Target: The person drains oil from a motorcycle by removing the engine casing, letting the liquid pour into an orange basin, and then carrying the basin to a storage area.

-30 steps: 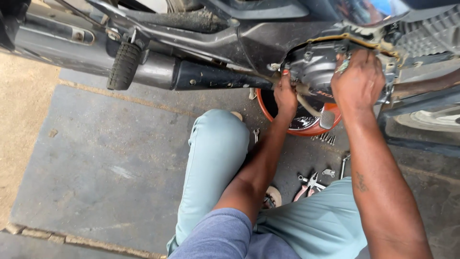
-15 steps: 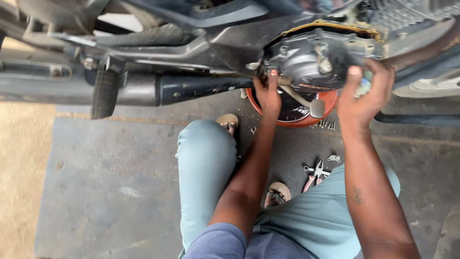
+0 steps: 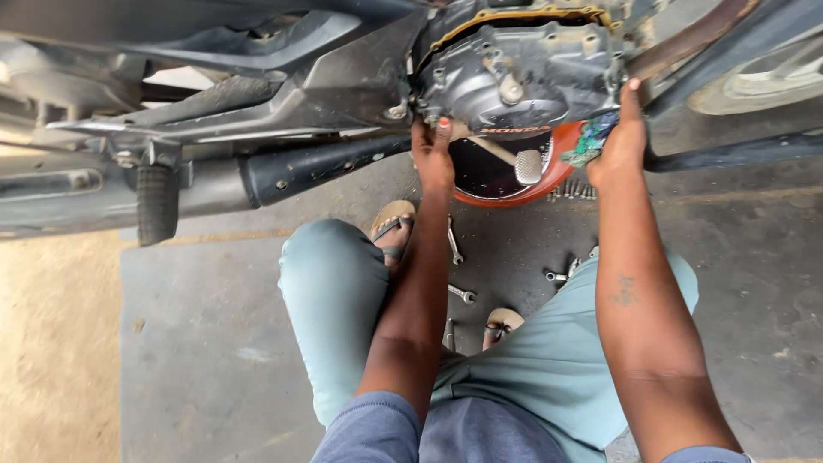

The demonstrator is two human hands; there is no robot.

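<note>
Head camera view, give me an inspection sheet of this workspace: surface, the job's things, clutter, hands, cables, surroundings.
Surface: grey concrete floor, dusty, sandy strip at the left.
Job's things: grey metal engine side cover on a motorcycle; round orange drain pan of dark liquid beneath it.
Clutter: silver spanner, loose bolts and sockets on the floor between the sandalled feet.
Hands: left hand on the cover's lower left edge; right hand at its right edge, gripping a green rag.
Cables: nothing seen.
Surroundings: black exhaust pipe, rubber footpeg, wheel rim at upper right.
</note>
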